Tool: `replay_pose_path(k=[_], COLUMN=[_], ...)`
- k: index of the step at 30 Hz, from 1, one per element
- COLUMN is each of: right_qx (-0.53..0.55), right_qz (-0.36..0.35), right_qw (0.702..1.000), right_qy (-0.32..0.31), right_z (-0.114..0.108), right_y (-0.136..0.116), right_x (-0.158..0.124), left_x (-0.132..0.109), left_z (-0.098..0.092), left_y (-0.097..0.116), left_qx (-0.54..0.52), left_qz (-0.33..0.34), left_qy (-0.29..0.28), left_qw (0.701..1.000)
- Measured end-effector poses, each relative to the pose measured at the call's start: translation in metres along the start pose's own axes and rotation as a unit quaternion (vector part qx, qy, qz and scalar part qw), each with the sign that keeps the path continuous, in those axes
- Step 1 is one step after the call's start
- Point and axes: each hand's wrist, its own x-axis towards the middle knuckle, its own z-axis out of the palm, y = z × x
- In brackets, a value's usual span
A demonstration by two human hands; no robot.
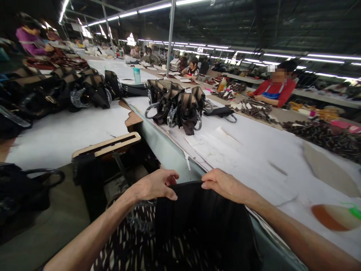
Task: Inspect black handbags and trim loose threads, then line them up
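A black handbag (203, 218) stands upright and open in front of me, its dark inside facing me. My right hand (222, 184) pinches its top rim, thumb and fingers pressed together. My left hand (159, 184) loosely grips the rim's left part, with the thumb on the near face and the fingers curled above and behind the edge. A clear-wrapped handle (141, 222) shows beside the bag, below my left forearm. The bag's lower part runs out of view. Dark patterned cloth (124, 241) lies under my left arm.
A slotted wooden-topped stand (107, 145) rises left of my hands. Black handbags crowd the left table (70, 130) and the white right table (245, 158). A metal pole (170, 37) and a turquoise bottle (137, 76) stand farther off. A co-worker in red (273, 90) sits across.
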Motion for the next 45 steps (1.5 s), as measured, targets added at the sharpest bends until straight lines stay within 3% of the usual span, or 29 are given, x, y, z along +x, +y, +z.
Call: replay_pose_path(k=[6,10,14,19,29,36,42,45], right_qx=[0.029,0.034,0.047,0.055,0.045,0.027,-0.049,-0.015], right_qz=[0.016,0.014,0.019,0.018,-0.002,-0.016,-0.073,-0.095], right_qw=[0.999,0.999,0.998,0.998,0.998,0.999,0.996,0.995], right_qy=[-0.010,-0.020,-0.035,-0.035,-0.041,-0.027,0.016,0.008], right_z=[0.001,0.002,0.004,0.003,0.001,0.001,0.001,0.001], right_y=[-0.002,-0.001,0.004,0.005,0.003,0.001,-0.009,-0.012], right_x=[0.001,0.003,0.003,0.002,0.002,0.003,0.005,0.010], left_x=[-0.022,-0.020,-0.019,-0.019,-0.013,-0.014,-0.013,-0.013], left_z=[0.006,0.016,0.018,0.019,0.020,0.025,0.030,0.031], left_y=[-0.024,-0.029,-0.035,-0.034,-0.029,-0.025,-0.019,-0.019], left_qx=[-0.191,-0.240,-0.270,-0.225,-0.143,0.002,0.016,-0.001], left_qz=[-0.015,-0.025,0.018,0.049,0.010,0.068,0.072,0.070], left_qy=[0.010,0.051,0.057,0.073,0.064,0.108,0.108,0.109], left_qw=[0.981,0.969,0.961,0.970,0.988,0.992,0.991,0.992])
